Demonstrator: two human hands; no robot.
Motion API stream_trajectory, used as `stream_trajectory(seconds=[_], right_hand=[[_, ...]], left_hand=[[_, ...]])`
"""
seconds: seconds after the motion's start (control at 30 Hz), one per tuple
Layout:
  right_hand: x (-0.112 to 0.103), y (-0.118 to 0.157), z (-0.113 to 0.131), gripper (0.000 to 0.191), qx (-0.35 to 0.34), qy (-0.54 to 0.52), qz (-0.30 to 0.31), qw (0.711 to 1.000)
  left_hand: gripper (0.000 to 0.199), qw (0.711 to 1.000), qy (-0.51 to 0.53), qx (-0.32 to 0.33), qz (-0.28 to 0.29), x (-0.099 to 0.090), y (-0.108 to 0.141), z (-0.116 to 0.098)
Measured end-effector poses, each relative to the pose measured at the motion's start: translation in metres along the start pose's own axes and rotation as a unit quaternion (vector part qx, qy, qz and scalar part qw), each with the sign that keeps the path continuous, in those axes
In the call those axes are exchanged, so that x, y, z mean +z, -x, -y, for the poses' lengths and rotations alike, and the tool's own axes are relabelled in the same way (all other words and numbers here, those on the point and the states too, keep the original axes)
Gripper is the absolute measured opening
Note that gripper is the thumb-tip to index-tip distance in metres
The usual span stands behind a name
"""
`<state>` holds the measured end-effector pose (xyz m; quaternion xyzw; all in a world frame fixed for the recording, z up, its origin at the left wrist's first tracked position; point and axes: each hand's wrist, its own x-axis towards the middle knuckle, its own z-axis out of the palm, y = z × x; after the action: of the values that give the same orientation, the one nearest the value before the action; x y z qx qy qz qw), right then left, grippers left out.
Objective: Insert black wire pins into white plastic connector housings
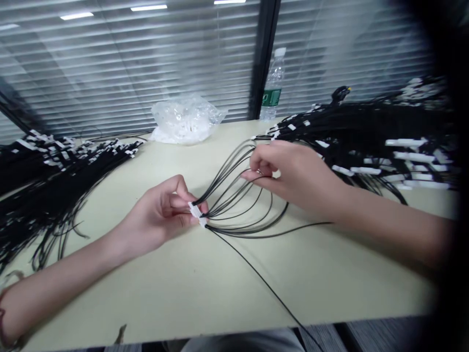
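— What do we have in our left hand [157, 215]?

— We pinch a small white plug [197, 213] between thumb and fingertips, pressed tight on it. Its long side runs slantwise, from upper left down to lower right, and its wire side faces right, away from our palm.

— And the wires [238, 195]?

— They leave the plug as a fan of thin black strands, bowing out to the right and gathering again at our right hand [289, 171]. One single strand [264, 281] runs off alone from just under the pinch, down toward the near edge of the table [205, 293].

— Is our right hand closed?

— Its fingers curl together around the far ends of the strands, thumb against fingertips, holding them.

— What lies around us?

— A heap of black cables [54, 171] beyond our left wrist, a bigger heap [366, 132] behind our right hand, and a clear bag [185, 120] and a water bottle [273, 88] at the far edge.
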<state>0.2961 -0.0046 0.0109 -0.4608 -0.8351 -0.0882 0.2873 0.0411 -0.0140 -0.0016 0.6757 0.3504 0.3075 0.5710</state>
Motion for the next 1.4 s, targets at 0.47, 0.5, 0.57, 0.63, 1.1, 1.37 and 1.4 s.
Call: stream_trajectory(seconds=[0.47, 0.5, 0.57, 0.63, 1.1, 1.37, 1.4], right_hand=[[0.002, -0.007, -0.015, 0.024, 0.293, -0.586, 0.176, 0.735], [0.003, -0.006, -0.013, 0.029, 0.289, -0.592, 0.16, 0.735], [0.003, -0.005, -0.007, 0.043, 0.274, -0.576, 0.107, 0.763], [-0.002, -0.003, 0.0, 0.042, 0.243, -0.531, 0.017, 0.811], [0.002, 0.019, 0.039, 0.023, -0.248, -0.073, 0.108, 0.96], [0.011, 0.025, 0.041, 0.015, -0.228, -0.007, 0.104, 0.968], [0.012, 0.025, 0.041, 0.014, -0.225, -0.003, 0.104, 0.969]], left_hand=[[0.025, 1.0, 0.02, -0.016, -0.012, -0.002, -0.003, -0.002], [0.026, 0.999, 0.021, -0.021, -0.019, -0.002, -0.003, -0.003], [0.027, 0.999, 0.027, -0.026, -0.031, -0.002, -0.003, -0.003], [0.027, 0.998, 0.032, -0.032, -0.042, -0.002, -0.003, -0.003], [0.027, 0.996, 0.065, -0.044, -0.047, -0.001, -0.003, -0.003], [0.029, 0.995, 0.075, -0.053, -0.041, 0.002, -0.002, -0.006], [0.029, 0.995, 0.076, -0.055, -0.042, 0.003, -0.002, -0.007]])
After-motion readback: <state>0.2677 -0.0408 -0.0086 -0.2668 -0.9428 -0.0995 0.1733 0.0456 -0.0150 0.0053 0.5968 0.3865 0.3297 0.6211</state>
